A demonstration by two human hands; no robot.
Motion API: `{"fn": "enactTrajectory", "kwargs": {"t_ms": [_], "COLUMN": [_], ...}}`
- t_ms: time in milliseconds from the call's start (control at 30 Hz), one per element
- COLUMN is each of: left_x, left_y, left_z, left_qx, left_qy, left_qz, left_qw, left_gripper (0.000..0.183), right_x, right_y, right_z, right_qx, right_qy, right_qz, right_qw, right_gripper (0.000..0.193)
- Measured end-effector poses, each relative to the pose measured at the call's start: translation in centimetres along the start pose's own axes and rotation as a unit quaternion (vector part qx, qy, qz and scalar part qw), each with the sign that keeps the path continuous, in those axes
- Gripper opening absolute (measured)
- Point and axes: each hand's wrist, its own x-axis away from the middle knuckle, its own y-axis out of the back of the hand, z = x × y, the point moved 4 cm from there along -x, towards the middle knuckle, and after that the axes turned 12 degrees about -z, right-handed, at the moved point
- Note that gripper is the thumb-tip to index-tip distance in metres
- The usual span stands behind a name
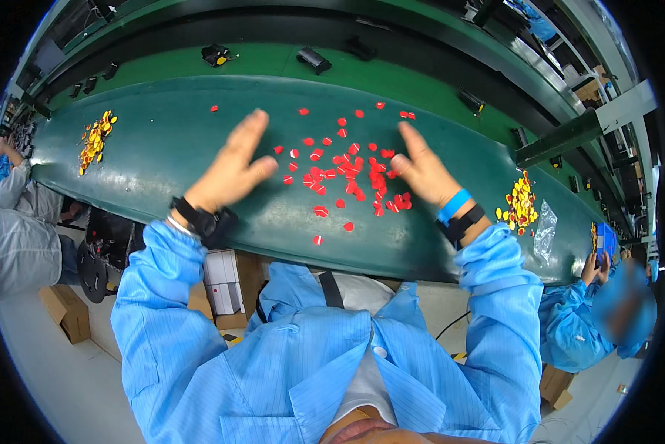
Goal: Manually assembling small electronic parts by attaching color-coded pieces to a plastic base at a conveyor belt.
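Many small red round pieces (352,168), some with a pale stripe, lie scattered over the green table mat (184,155) in front of me. My left hand (232,163) is just left of the scatter, thumb and fingers apart, with nothing in it. On the other side, my right hand (425,166) is beside the densest part of the red pieces, fingers stretched and thumb spread toward them. Its thumb tip is close to a few pieces; I cannot tell whether it touches them. Each wrist wears a black band, and the right also has a blue one.
Yellow and red pieces form a pile (95,142) at far left and another pile (519,205) at right, beside a clear plastic bag (545,233). Black parts (314,59) line the green strip behind the mat. Co-workers sit at both ends; a green post (562,138) stands right.
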Motion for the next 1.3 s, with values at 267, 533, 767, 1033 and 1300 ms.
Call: {"fn": "enactTrajectory", "kwargs": {"t_ms": [267,533,767,1033,1300], "left_x": [-1.7,-4.8,-8.2,-11.1,-4.1], "left_y": [-0.1,-3.8,-7.5,-7.3,-7.7], "left_z": [8.8,-2.0,0.8,0.0,-5.4], "left_qx": [-0.211,0.086,-0.127,-0.048,0.052], "left_qy": [0.075,-0.045,-0.082,-0.104,-0.128], "left_qz": [0.105,0.164,0.175,0.034,0.27], "left_qw": [0.969,0.982,0.973,0.993,0.953], "left_gripper": [0.085,0.073,0.077,0.07,0.055], "right_x": [-6.6,-3.3,-4.6,-7.1,0.9], "right_y": [-0.9,-3.8,-4.9,-4.5,-1.0], "right_z": [-3.5,4.6,2.6,2.8,5.0], "right_qx": [0.213,0.015,0.163,0.079,-0.069], "right_qy": [-0.066,0.082,0.109,0.042,0.048], "right_qz": [0.011,0.126,0.089,0.033,0.169], "right_qw": [0.975,0.989,0.977,0.995,0.982], "right_gripper": [0.084,0.079,0.079,0.079,0.073]}}
